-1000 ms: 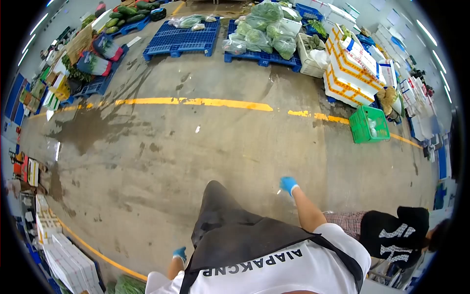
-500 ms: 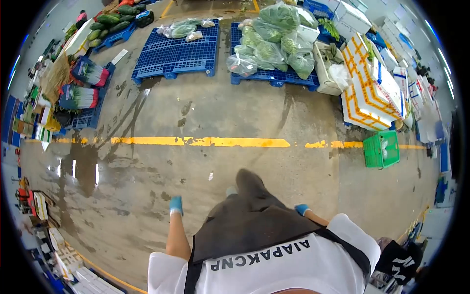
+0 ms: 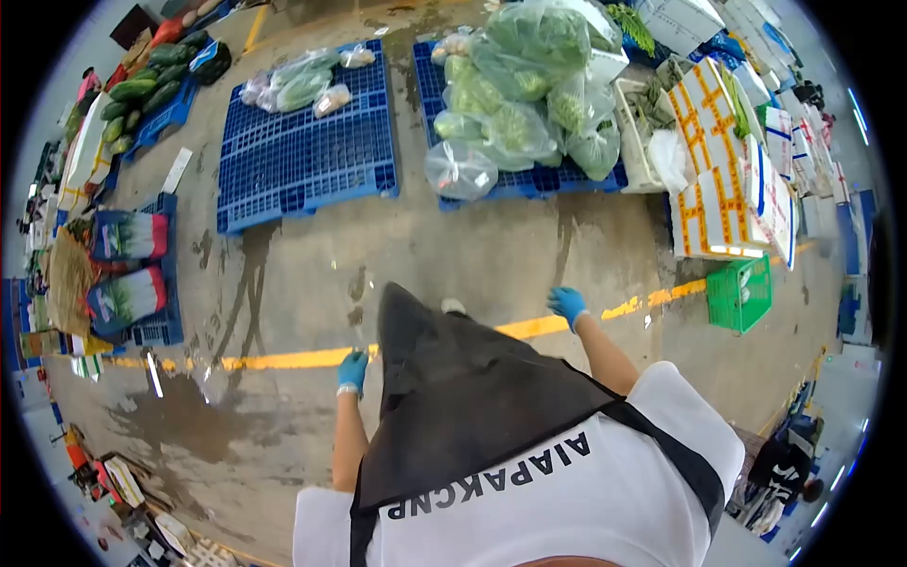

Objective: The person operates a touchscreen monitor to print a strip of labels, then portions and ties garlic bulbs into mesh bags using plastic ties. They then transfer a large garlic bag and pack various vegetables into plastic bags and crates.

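My left hand (image 3: pixel 351 371), in a blue glove, hangs beside the dark apron (image 3: pixel 453 397) above the floor. Its fingers look loosely extended, and I see nothing in it. Out to the other side is my right hand (image 3: pixel 568 306), also blue-gloved, with fingers apart and no object in them. Ahead of the right hand, bagged green vegetables (image 3: pixel 515 94) are heaped on a blue pallet (image 3: pixel 576 180). Another blue pallet (image 3: pixel 307 156), ahead of my left hand, bears a few bagged vegetables (image 3: pixel 304 83) at its far end. Neither hand touches a pallet or bag.
A green basket (image 3: pixel 739 295) stands on the right, near stacked white foam boxes (image 3: pixel 713 203) with orange tape. At left, bagged leeks or scallions (image 3: pixel 128 295) lie by a pallet (image 3: pixel 170 274). A yellow line (image 3: pixel 293 360) crosses the wet-patched floor.
I have walked forward; the pallets, bags and yellow line are nearer. My right hand has swung out forward from beside the apron, and my left hand remains at my side.
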Tool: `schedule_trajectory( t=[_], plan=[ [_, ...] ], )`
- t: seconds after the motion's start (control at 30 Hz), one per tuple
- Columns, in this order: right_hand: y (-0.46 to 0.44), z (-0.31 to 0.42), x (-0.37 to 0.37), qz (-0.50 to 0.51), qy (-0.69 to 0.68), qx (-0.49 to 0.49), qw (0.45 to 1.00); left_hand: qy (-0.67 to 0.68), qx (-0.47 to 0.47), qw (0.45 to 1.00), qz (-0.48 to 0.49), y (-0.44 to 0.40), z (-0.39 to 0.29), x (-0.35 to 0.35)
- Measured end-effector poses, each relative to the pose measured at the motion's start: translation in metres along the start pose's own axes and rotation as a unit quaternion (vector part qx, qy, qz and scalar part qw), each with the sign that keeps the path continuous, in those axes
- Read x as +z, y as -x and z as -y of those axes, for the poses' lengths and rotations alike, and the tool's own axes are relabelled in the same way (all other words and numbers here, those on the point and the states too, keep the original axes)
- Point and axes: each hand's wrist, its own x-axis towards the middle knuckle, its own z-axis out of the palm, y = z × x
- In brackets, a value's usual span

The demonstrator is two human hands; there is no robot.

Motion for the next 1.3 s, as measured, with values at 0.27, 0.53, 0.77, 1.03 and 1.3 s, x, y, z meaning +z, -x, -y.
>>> schedule_trajectory(
  t=[0.27,0.53,0.77,1.03,1.3],
  plan=[
    [-0.122,0.29,0.302,0.207,0.343,-0.121,0.908,0.135,-0.299,0.938,0.111,-0.159,-0.024,-0.078],
    [-0.196,0.446,0.377,0.037,0.145,0.129,0.98,-0.291,0.11,0.939,0.147,-0.443,-0.118,-0.296],
    [-0.153,0.441,0.349,-0.052,0.06,0.282,0.956,0.416,-0.154,0.896,0.018,-0.69,-0.382,-0.447],
    [-0.266,0.5,0.337,0.013,0.274,0.189,0.943,0.288,-0.074,0.939,0.171,-0.863,-0.689,-0.358],
    [-0.462,0.769,0.325,-0.073,-0.181,0.12,0.973,0.047,-0.011,0.981,0.186,-1.023,-0.845,-0.301]
  ],
)
